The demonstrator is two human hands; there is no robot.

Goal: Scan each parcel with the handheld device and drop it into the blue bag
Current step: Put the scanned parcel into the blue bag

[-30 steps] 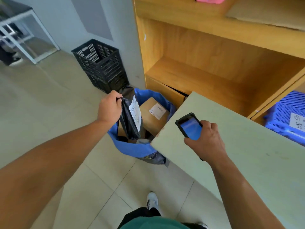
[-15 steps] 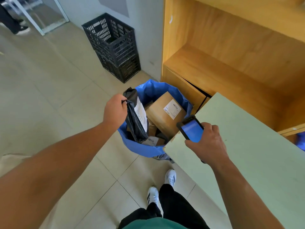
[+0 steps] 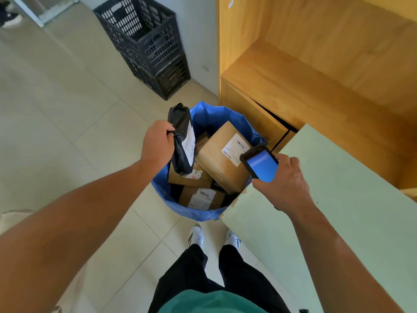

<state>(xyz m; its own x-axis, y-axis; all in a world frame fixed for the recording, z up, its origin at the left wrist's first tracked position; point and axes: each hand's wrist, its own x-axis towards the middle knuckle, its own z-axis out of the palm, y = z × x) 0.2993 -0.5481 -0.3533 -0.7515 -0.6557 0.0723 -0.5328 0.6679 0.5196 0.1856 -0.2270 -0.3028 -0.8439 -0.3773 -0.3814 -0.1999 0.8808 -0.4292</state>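
**Black mailer poised over the bag**

The pale green worktop (image 3: 349,211) stands at my right, its corner just beside the open blue plastic bag (image 3: 209,114) on the floor. The bag already holds several brown cardboard boxes (image 3: 216,159). I judge the scan finished or nearly so, with the drop in hand. My left grip (image 3: 156,147) pinches the black plastic mailer parcel (image 3: 178,132) by its edge above the bag's left side. Its long axis runs near upright, and its white label faces right. My right grip (image 3: 286,184) is wrapped round the black handheld scanner (image 3: 261,164), whose screen is lit blue. Next, I should only need to loosen my left fingers over the boxes.
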